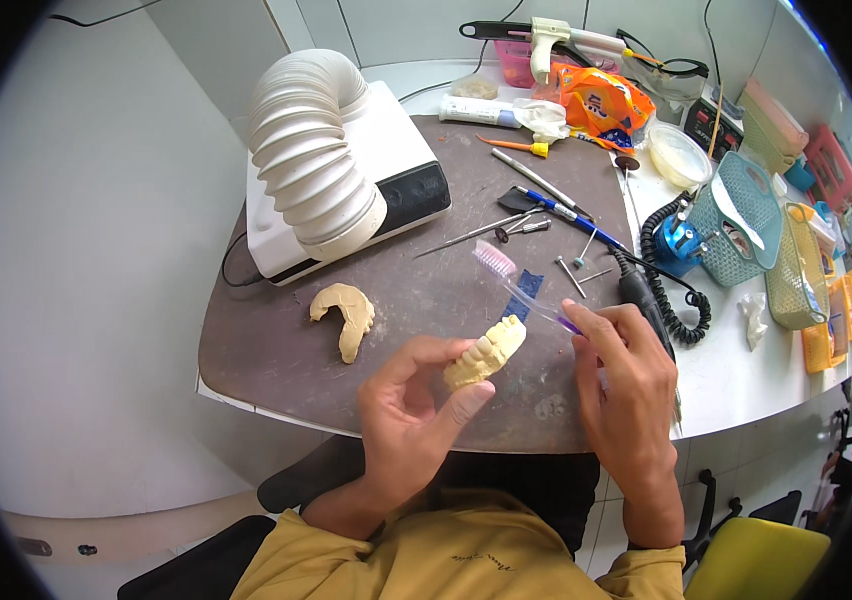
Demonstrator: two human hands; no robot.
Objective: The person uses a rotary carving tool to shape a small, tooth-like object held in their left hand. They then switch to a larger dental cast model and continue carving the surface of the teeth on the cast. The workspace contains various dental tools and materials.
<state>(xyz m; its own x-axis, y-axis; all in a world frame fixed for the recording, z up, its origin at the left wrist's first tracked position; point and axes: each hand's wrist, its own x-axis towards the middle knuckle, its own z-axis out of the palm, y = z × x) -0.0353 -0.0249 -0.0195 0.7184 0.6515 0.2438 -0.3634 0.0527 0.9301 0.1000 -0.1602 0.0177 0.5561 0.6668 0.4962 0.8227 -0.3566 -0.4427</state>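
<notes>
My left hand [411, 400] pinches a cream dental cast [486, 352] with a row of modelled teeth, held above the front part of the brown work mat. To its right, my right hand [628, 385] grips a toothbrush [538, 305] by its clear and purple handle. The brush's pink and white bristles point up and left, apart from the cast. A second, tan horseshoe-shaped dental cast [348, 316] lies on the mat left of my hands. Under the toothbrush, a strip of blue tape [524, 295] sticks to the mat.
A white machine [401, 135] with a ribbed hose [301, 150] stands at the back left. Metal tools, burs and a blue pen [556, 206] lie behind my right hand. A black handpiece [643, 300] with a coiled cord, a blue basket [741, 225] and a yellow basket [796, 270] are to the right.
</notes>
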